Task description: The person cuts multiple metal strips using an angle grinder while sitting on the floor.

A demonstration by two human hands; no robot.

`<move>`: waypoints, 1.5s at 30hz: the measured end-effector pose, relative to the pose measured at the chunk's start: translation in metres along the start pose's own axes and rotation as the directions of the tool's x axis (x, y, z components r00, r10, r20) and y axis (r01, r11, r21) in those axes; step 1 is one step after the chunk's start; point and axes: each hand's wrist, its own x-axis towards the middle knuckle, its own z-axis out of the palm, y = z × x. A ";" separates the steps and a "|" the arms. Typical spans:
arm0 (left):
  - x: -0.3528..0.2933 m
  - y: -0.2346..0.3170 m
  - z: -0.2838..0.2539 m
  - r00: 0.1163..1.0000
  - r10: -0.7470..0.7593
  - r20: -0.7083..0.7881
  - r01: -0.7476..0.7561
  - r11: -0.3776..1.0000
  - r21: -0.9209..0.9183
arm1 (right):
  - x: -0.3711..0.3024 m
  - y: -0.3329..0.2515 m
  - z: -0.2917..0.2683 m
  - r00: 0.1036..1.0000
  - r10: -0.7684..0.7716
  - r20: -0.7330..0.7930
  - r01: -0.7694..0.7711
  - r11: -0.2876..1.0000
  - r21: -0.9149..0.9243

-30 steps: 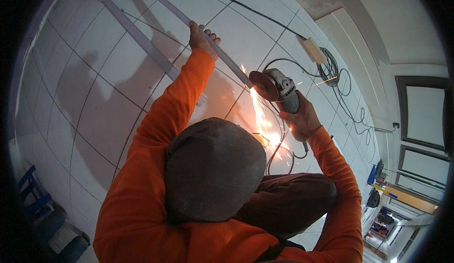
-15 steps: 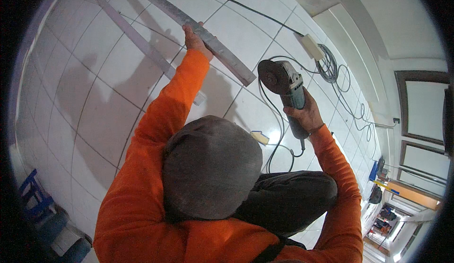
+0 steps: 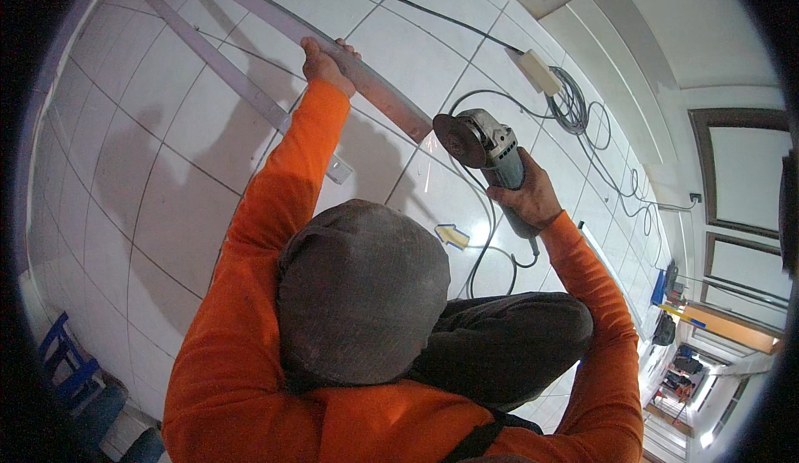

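My left hand [image 3: 328,65] is closed around a long grey metal bar [image 3: 387,103], which slants from the far left down toward the middle. In my right hand [image 3: 534,195] is an angle grinder [image 3: 505,161], gripped round its body. Its dark round disc [image 3: 459,140] is at the bar's near end, and thin sparks [image 3: 428,176] fall from there. Whether the disc's edge is cutting into the metal cannot be made out. A second long pale bar [image 3: 218,65] lies on the tiled floor left of my left forearm, partly hidden by the sleeve.
A yellowish block [image 3: 540,72] and coiled grey cable [image 3: 571,105] lie at the right. The grinder's black cord loops over the white tiles [image 3: 466,201] by a small yellow piece [image 3: 452,236]. A blue plastic frame [image 3: 71,363] stands at lower left. Grey cloth [image 3: 366,292] fills the middle.
The grinder has moved slightly left, so its disc is now at the bar's end. Sparks have appeared there. My left hand and the bar have shifted a little left in view.
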 end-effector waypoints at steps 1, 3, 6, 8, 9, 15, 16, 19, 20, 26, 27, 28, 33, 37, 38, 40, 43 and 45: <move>0.000 0.001 0.001 1.000 -0.005 0.016 0.005 1.000 -0.008 | 0.000 0.001 -0.001 1.000 -0.002 0.000 0.002 0.999 -0.040; 0.000 0.002 0.003 1.000 -0.017 0.004 0.017 1.000 0.002 | 0.001 0.001 -0.001 1.000 0.015 -0.003 -0.015 0.999 -0.039; 0.003 0.004 0.000 0.999 -0.030 -0.017 0.030 0.999 0.010 | 0.000 -0.006 0.001 0.999 0.039 0.000 -0.039 0.999 -0.009; 0.005 0.005 -0.002 0.999 -0.033 -0.024 0.034 0.999 0.007 | 0.001 -0.007 0.002 0.999 0.048 0.005 -0.048 0.999 0.017; 0.005 0.005 -0.001 0.999 -0.031 -0.009 0.031 1.000 -0.002 | 0.001 -0.003 0.000 0.999 0.053 -0.003 -0.053 0.998 -0.029; -0.005 0.006 0.007 0.998 -0.039 -0.047 0.040 0.999 0.004 | 0.000 0.004 0.002 0.999 0.027 -0.025 -0.027 0.999 -0.021; -0.006 0.006 0.008 0.997 -0.051 -0.053 0.051 0.999 0.003 | 0.000 0.003 0.002 0.998 0.047 -0.035 -0.050 0.996 -0.068; -0.006 0.009 0.009 0.998 -0.039 -0.057 0.038 0.999 -0.010 | 0.002 0.000 0.000 0.999 0.043 -0.031 -0.046 0.996 -0.082; -0.005 0.009 0.009 0.998 -0.038 -0.056 0.037 0.999 -0.010 | 0.002 0.000 -0.001 0.999 0.042 -0.030 -0.044 0.996 -0.083; -0.003 0.008 0.008 0.998 -0.028 -0.060 0.028 1.000 0.011 | 0.001 0.001 0.000 0.999 0.034 -0.011 -0.035 0.997 -0.068; -0.005 0.007 0.010 0.997 -0.023 -0.077 0.025 1.000 0.019 | 0.000 -0.002 0.000 0.999 0.049 -0.007 -0.050 0.995 -0.082; -0.007 0.007 0.011 0.995 -0.018 -0.095 0.021 0.999 0.027 | 0.000 -0.003 0.000 0.998 0.065 -0.002 -0.065 0.993 -0.096; -0.002 0.007 0.005 0.999 -0.037 -0.035 0.038 0.999 0.024 | 0.001 0.006 0.000 1.000 0.024 0.002 -0.024 1.000 -0.008; -0.005 0.008 0.003 0.999 -0.044 -0.011 0.044 0.999 0.016 | 0.001 0.001 0.001 0.999 0.043 0.018 -0.044 0.998 0.040; -0.003 0.009 0.002 0.999 -0.041 -0.011 0.041 0.999 0.015 | 0.001 0.000 0.001 0.999 0.040 0.019 -0.041 0.998 0.041; 0.001 0.010 0.000 0.999 -0.039 -0.032 0.038 0.999 -0.013 | 0.002 0.001 0.001 0.998 0.065 0.009 -0.064 0.995 -0.070; -0.004 0.005 0.008 0.996 -0.041 -0.074 0.042 0.999 0.009 | 0.001 0.009 -0.001 1.000 0.009 0.006 -0.009 1.000 0.027; -0.004 0.006 0.008 0.996 -0.041 -0.074 0.042 0.999 0.015 | 0.003 0.002 -0.002 0.999 0.046 0.003 -0.046 0.995 -0.085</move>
